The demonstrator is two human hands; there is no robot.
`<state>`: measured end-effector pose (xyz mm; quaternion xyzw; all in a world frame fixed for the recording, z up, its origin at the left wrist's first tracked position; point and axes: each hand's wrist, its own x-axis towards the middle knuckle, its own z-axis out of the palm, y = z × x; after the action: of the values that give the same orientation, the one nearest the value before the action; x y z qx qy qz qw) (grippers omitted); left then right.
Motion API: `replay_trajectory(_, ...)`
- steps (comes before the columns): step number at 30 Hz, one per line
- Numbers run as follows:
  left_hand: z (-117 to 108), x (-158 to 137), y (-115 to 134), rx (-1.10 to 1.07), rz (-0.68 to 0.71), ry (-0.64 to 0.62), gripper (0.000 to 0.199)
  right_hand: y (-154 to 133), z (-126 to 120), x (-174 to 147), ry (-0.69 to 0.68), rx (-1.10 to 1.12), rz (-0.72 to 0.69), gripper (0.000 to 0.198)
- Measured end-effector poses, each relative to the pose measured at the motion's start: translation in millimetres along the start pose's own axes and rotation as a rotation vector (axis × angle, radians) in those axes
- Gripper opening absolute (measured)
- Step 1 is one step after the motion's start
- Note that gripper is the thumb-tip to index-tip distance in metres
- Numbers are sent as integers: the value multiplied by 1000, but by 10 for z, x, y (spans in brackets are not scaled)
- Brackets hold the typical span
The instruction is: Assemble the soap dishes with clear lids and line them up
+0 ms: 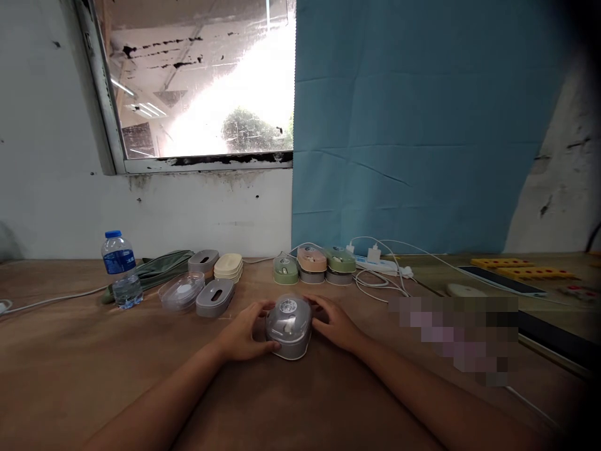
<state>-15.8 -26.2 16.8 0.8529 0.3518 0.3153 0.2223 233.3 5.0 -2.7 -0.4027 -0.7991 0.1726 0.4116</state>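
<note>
A grey oval box with a clear domed lid (pixel 287 332) rests on the brown table in front of me. A round printed sticker sits on top of its lid. My left hand (pixel 247 332) grips its left side, thumb at the front and fingers toward the back. On the opposite side, my right hand (pixel 334 321) holds the box with bent fingers; the far fingertips are partly hidden behind it. Just to the left lie a grey oval lid with a slot (pixel 215 298), several stacked clear covers (pixel 181 293), another grey slotted part (pixel 203 261) and a cream stack (pixel 228 267).
Along the wall stand a green lidded box (pixel 285 269), a pink-topped one (pixel 312 263) and another green one (pixel 340 264). A water bottle (pixel 121 272) is at left. A power strip (pixel 382 265) with loose cables lies at back right, near a phone (pixel 502 280).
</note>
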Motion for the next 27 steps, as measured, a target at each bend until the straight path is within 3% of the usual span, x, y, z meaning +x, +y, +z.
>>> replay_trajectory(11, 45, 53, -110, -554, -90, -32, 52, 2, -1, 14, 16, 125, 10, 42)
replay_trajectory(16, 63, 79, -119, -457, -90, 46, 39, -4, 46, 12, 38, 40, 40, 49)
replay_trajectory(19, 71, 106, -167, -407, -152, 175, 30, -44, 43, -1, 19, 22, 33, 53)
replay_trajectory(24, 46, 130, -259, -197, -235, 531, 39, -123, -7, -23, -85, -66, -84, 39)
replay_trajectory(27, -6, 124, -258, -36, -204, 525, 33, -166, -32, -30, -136, -118, -129, 29)
